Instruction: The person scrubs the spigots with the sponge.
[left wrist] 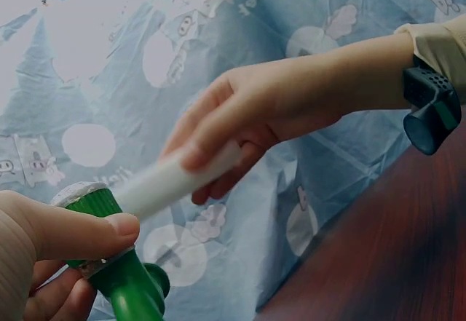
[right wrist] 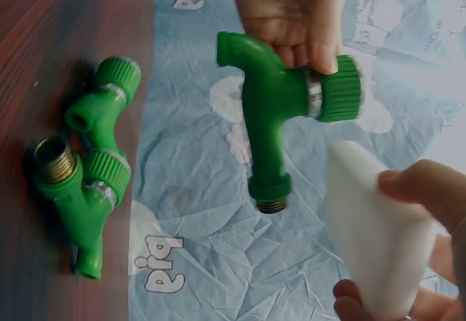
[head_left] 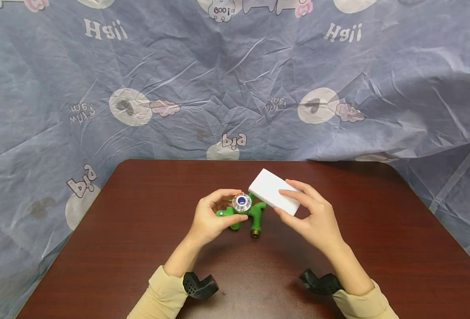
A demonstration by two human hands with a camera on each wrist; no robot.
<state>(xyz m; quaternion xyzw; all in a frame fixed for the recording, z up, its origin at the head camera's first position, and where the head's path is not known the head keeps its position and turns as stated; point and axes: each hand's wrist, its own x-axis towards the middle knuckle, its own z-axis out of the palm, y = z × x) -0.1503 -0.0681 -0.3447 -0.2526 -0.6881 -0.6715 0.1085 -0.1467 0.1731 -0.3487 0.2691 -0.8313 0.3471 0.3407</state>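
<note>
My left hand (head_left: 212, 217) pinches a green tap (right wrist: 266, 121) at its ribbed knob, thumb on one side and fingers on the other. From above, the knob shows a clear faceted top (head_left: 242, 202) with a blue centre. The tap is held up off the table, its threaded brass end showing in the right wrist view. My right hand (head_left: 318, 219) grips a white block-shaped sponge (head_left: 272, 189) between thumb and fingers. The sponge's far end is close beside the tap's knob, slightly blurred in the left wrist view.
Two more green taps (right wrist: 84, 204) lie on the dark reddish-brown table (head_left: 139, 199), below the held one. A blue-grey printed cloth (head_left: 203, 88) hangs behind the table's far edge. Each wrist wears a black camera mount (head_left: 200, 285).
</note>
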